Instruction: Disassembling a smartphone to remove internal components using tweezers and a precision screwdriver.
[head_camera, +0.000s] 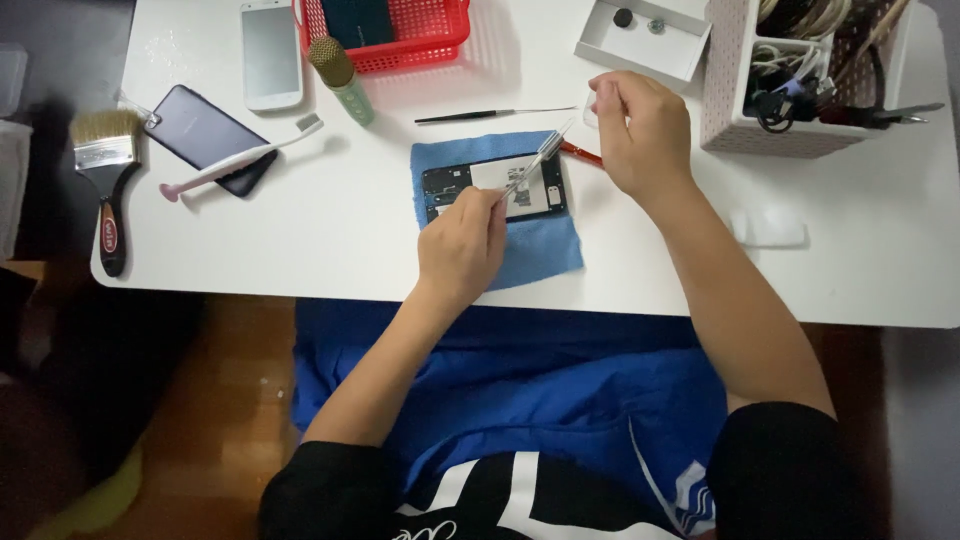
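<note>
Blue cloth (540, 255) on the white desk (330, 240) carries an opened dark phone body (470, 183), where the left hand (462, 247) pinches metal tweezers (535, 160) over its innards, while the right hand (640, 130) pinches something small, likely calling for steady placing.

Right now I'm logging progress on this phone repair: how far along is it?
Done: the phone lies on the blue cloth with its back off and its insides bare. In hand: the left hand works tweezers into it, while the right hand pinches something small, too small to tell. Left: the phone is still open; small parts sit in the white tray.
</note>
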